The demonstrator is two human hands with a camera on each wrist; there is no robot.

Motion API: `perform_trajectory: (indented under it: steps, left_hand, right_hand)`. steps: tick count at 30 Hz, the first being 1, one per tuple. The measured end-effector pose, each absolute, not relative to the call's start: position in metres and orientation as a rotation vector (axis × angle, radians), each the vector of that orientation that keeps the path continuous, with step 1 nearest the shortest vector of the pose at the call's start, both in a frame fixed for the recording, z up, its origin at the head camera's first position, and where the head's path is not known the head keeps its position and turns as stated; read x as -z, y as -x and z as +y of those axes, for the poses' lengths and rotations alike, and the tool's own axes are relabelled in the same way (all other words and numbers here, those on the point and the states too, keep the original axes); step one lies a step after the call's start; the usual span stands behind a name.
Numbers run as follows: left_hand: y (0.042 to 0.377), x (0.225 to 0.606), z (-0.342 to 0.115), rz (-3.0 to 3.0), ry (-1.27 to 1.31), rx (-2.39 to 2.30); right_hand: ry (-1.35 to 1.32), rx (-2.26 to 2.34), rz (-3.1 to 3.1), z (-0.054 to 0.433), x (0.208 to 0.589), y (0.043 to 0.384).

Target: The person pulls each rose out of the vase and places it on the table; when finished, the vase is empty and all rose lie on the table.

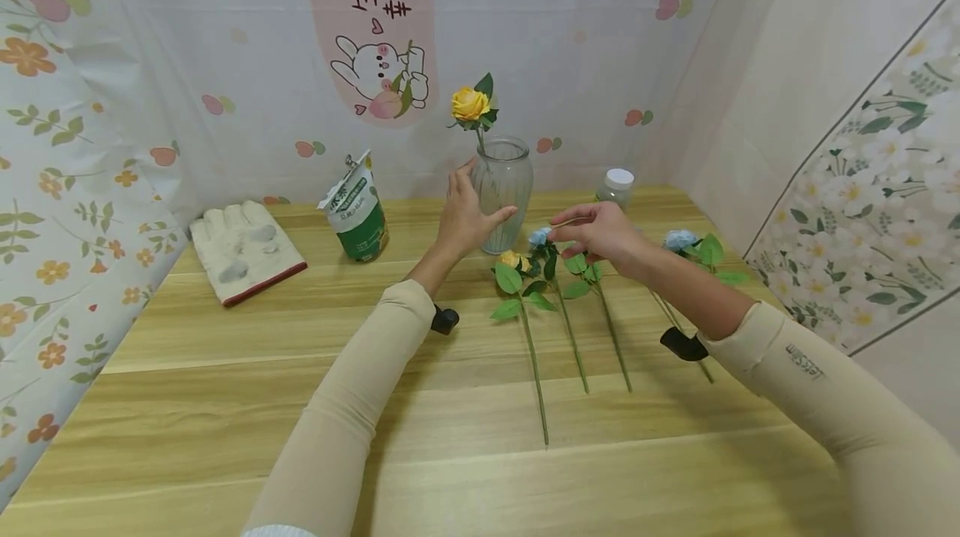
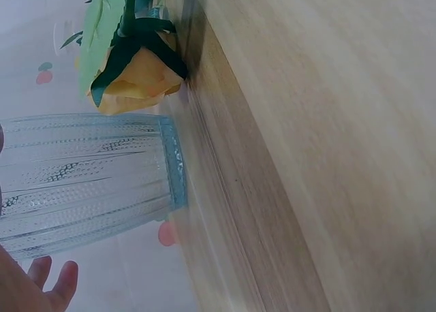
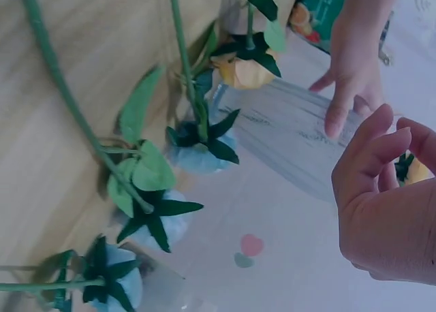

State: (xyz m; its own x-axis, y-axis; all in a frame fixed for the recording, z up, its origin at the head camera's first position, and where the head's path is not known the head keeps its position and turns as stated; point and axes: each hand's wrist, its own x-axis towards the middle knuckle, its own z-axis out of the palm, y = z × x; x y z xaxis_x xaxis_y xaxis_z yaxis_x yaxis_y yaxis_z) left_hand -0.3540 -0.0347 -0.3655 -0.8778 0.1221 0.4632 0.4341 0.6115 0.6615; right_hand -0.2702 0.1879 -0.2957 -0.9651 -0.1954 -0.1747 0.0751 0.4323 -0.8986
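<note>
A clear ribbed glass vase (image 1: pixel 504 191) stands upright at the back of the table, one yellow rose (image 1: pixel 470 104) in it leaning left. My left hand (image 1: pixel 467 216) is spread at the vase's left side, thumb across its front and fingers along its edge; firm contact cannot be made out. My right hand (image 3: pixel 388 196) hovers right of the vase with loosely bent fingers and nothing in them. Near its fingertips is a blue rose (image 1: pixel 539 238). Beside that lie another yellow rose (image 2: pixel 139 80) and a blue rose (image 3: pixel 160 220) partly hidden under my right hand. Farther right lies one more blue rose (image 1: pixel 680 240).
A white-capped bottle (image 1: pixel 618 180) stands behind my right hand. Left of the vase is a green and white pouch (image 1: pixel 357 216) with a clip on top. A pale work glove (image 1: pixel 246 252) lies at the far left. Patterned curtains (image 1: pixel 585 45) enclose the table (image 1: pixel 225 404).
</note>
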Motion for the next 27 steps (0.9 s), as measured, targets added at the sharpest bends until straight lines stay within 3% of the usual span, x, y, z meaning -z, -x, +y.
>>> perform_trajectory:
  steps: [11, 22, 27]
  left_hand:
    - [0.354, 0.363, -0.040, -2.518, 0.450, 1.154]
    - [0.357, 0.359, -0.049, -2.496, 0.525, 1.267]
    - [0.359, 0.355, -0.053, -2.493, 0.579, 1.308]
  right_hand:
    - [0.211, 1.601, 2.666, 0.155, 0.284, 0.302]
    - [0.527, 1.584, 2.912, 0.114, 0.273, 0.327]
    - [0.497, 1.502, 2.955, 0.105, 0.265, 0.336]
